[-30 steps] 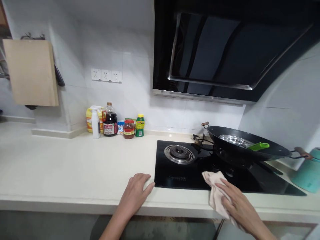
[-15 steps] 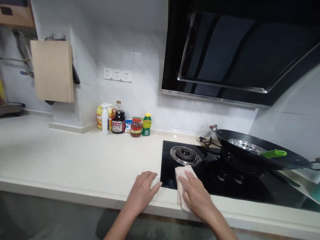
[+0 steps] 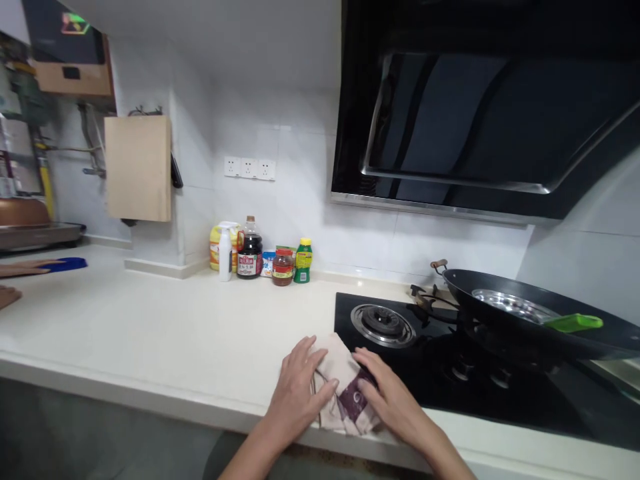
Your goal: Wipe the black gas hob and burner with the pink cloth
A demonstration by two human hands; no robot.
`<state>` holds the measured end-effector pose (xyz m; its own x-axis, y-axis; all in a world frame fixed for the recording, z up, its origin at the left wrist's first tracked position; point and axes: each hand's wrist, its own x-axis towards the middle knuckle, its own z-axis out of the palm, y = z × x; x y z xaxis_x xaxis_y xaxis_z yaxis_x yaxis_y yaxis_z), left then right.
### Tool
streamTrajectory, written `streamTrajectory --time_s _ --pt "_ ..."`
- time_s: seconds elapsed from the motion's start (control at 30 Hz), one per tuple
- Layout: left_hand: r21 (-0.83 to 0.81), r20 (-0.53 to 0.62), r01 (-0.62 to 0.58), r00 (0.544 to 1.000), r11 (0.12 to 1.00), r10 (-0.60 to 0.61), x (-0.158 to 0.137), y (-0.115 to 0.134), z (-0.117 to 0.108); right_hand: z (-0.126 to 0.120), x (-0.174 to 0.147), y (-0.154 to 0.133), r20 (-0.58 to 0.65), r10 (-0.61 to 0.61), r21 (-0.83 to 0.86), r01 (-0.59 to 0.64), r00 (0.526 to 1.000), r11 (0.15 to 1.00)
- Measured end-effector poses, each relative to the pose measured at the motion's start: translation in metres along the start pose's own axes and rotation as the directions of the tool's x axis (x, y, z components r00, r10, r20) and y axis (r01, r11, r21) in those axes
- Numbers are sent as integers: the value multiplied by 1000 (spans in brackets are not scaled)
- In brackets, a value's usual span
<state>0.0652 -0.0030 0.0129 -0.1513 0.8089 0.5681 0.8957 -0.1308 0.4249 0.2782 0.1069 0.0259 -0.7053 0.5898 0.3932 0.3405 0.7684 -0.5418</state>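
A folded pale cloth (image 3: 336, 363) with a dark purple patch lies across the front left corner of the black gas hob (image 3: 440, 390) and the white countertop. My left hand (image 3: 299, 381) holds the cloth's left side, fingers bent and thumb resting on its top. On the other side, my right hand (image 3: 389, 393) grips the right edge near the purple patch, its thumb and fingers curled on the fabric. The bare left burner (image 3: 383, 325) sits just beyond my right hand.
A black wok (image 3: 530, 313) with a metal strainer-like piece and green handle (image 3: 575, 323) stands on the hob's right. Several bottles and jars, including a soy sauce bottle (image 3: 249, 257), line the wall. Another person's hands (image 3: 25, 268) and a blue object (image 3: 67, 265) are far left.
The cloth has moved left off the hob glass toward the counter, now showing its purple patch. My left hand has come onto it. Another person's hands have appeared at the left.
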Motion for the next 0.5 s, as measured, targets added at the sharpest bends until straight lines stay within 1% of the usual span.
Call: streamTrajectory --time_s 0.07,0.1,0.13,0.2,0.23,0.27,0.3,0.37,0.5 --pt "-7 108 45 993 999 -44 2 18 -4 -13 -19 28 -98 27 -136 -40 995 990" --pt "-11 193 92 977 996 -89 4 29 -6 -18 -28 43 -152 45 -201 -75 987 977" --pt "-8 286 144 949 990 -136 6 40 -7 -22 -37 58 -198 64 -259 -115 978 959" --pt "26 457 213 866 977 -201 12 60 -7 -26 -52 82 -244 105 -342 -187 964 921" --pt "47 519 222 828 974 -214 15 67 -6 -27 -57 91 -245 125 -370 -211 962 905" --pt "63 561 222 798 973 -219 20 73 -4 -27 -62 98 -236 139 -390 -225 962 893" --pt "73 586 220 779 973 -220 25 75 -1 -26 -66 101 -227 145 -407 -229 963 884" --pt "87 606 212 764 973 -220 36 75 8 -23 -72 103 -217 138 -434 -223 966 873" --pt "118 596 183 773 976 -217 67 61 29 -19 -75 98 -214 120 -465 -209 969 860"
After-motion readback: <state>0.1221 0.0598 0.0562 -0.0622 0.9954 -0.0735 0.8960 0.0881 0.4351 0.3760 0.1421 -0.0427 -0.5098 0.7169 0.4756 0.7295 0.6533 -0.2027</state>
